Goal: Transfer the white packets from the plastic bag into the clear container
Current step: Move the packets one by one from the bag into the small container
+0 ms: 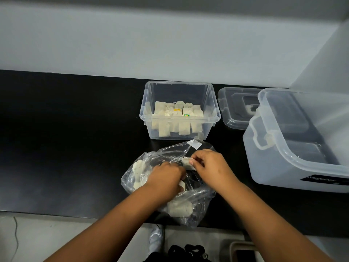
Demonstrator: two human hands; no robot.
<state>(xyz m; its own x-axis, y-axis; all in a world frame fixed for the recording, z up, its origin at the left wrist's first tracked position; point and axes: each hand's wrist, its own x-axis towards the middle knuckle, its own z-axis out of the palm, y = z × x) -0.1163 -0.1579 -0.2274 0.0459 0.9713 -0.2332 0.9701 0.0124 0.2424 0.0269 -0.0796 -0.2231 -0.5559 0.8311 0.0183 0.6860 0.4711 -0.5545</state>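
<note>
Right hand pinches a white packet at the plastic bag mouth; left hand's grip inside is unclear. Lift cleanly toward the clear container at twelve o'clock.

A single head-worn wide-angle view looks steeply down and forward from close above the black surface, which crosses mid-frame. The grey wall fills the upper frame; floor shows along the lower left edge.
</note>
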